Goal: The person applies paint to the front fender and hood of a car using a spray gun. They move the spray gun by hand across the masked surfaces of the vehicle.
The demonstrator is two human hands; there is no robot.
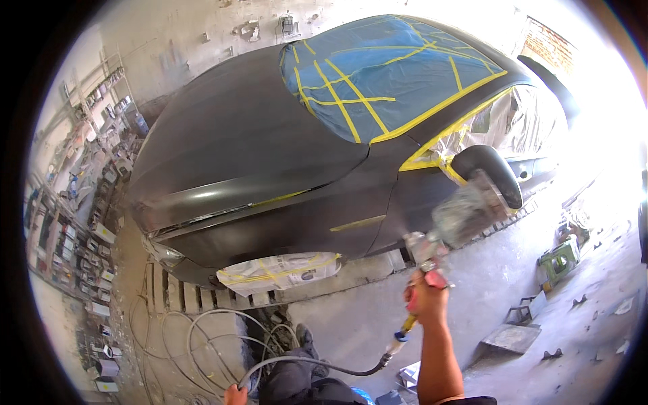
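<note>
My right hand point(429, 300) is wrapped round the grip of a paint spray gun point(424, 248), held up beside the dark car's front door. The gun's cup point(466, 210) looks cloudy and is smeared by motion; it overlaps the car's black side mirror point(487, 169). From the gun's lower end an air hose point(317, 370) runs left to my left hand point(235, 395), which is closed on it at the bottom edge. The car point(233, 128) has a matte dark finish. Blue film point(378, 64) with yellow tape covers its windshield, and clear film covers the side window point(523, 125).
Loops of hose point(202, 331) lie on the floor to the left of my legs. Masking paper point(280, 273) covers the front wheel. Cluttered shelves point(74, 256) line the left wall. A green canister point(559, 262) and a metal stand point(511, 337) are on the right.
</note>
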